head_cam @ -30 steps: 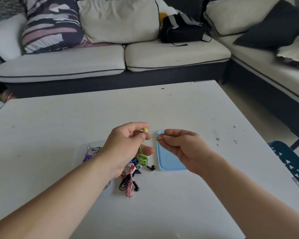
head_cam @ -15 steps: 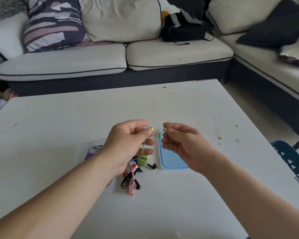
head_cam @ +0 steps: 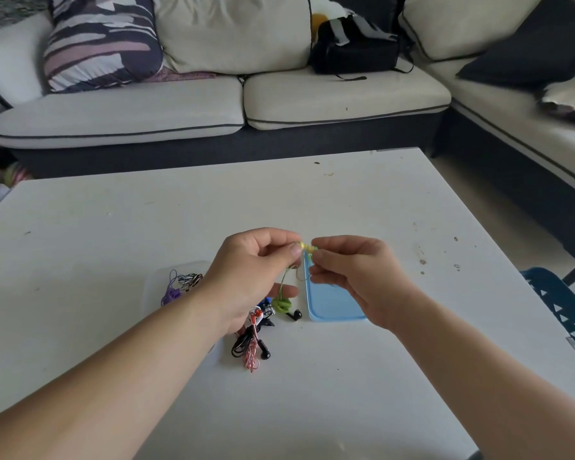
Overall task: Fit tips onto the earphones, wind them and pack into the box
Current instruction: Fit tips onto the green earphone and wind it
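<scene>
A: Where's the green earphone?
B: Above the worktop; left hand and right hand both pinch it; feather-light, likely slippery; hold the hard bud, never the thin cord.

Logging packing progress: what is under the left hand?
Partly under the left hand: a clear box with a purple cord, plus red earphones and black earphones. The hand hides the box's middle.

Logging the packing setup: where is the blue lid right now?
In the head view the blue lid lies flat on the white table, partly beneath the right hand and just right of the loose earphone pile.
</scene>
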Action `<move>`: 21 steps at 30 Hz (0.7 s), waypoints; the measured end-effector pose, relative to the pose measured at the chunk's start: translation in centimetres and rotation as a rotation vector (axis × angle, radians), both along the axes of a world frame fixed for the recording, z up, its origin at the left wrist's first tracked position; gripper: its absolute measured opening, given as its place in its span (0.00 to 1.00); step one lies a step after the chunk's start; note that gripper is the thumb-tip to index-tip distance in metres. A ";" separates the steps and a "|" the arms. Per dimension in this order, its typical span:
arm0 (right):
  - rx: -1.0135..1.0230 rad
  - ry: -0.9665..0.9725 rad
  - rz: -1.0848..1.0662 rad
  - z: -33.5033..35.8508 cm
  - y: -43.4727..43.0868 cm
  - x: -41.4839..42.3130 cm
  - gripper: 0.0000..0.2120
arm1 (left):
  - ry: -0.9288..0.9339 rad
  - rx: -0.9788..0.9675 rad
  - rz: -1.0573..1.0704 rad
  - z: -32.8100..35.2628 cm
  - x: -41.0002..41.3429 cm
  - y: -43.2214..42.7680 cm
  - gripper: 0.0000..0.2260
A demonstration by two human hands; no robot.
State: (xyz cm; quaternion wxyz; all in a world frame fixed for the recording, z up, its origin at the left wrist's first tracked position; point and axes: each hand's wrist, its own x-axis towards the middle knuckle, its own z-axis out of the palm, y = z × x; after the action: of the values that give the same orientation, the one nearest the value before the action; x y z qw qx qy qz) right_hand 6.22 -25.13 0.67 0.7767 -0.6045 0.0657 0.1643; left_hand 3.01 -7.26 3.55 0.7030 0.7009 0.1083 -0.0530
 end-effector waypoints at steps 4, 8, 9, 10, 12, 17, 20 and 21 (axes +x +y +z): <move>0.026 0.033 0.077 0.3 0.1 -0.2 0.08 | -0.038 0.046 0.056 -0.2 0.3 0.1 0.08; -0.041 0.006 0.135 0.2 0.0 -0.2 0.05 | -0.041 0.087 0.017 -0.3 0.1 0.1 0.04; -0.062 -0.008 0.158 0.1 0.1 -0.3 0.04 | -0.034 0.089 -0.011 -0.3 0.1 0.1 0.04; -0.082 -0.021 0.178 0.0 0.2 -0.4 0.02 | -0.029 0.099 -0.035 -0.5 0.0 0.0 0.04; -0.105 -0.054 0.197 -0.1 0.3 -0.5 0.02 | -0.037 0.136 -0.064 -0.7 0.2 0.1 0.04; -0.108 -0.052 0.161 -0.2 0.3 -0.4 0.02 | -0.036 0.189 -0.058 -1.0 0.6 0.2 0.04; -0.171 -0.013 -0.013 -0.4 -0.1 0.5 0.08 | -0.013 0.176 -0.014 -1.2 1.0 0.4 0.04; -0.242 -0.024 -0.089 -0.8 -0.4 1.1 0.07 | -0.004 0.175 -0.004 -1.4 1.1 0.4 0.04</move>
State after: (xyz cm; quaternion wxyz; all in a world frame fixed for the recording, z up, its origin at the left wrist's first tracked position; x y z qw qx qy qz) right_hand 7.28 -25.57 -0.14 0.7053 -0.6922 0.1026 0.1132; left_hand 4.14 -6.83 2.18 0.6390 0.7601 0.1097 -0.0436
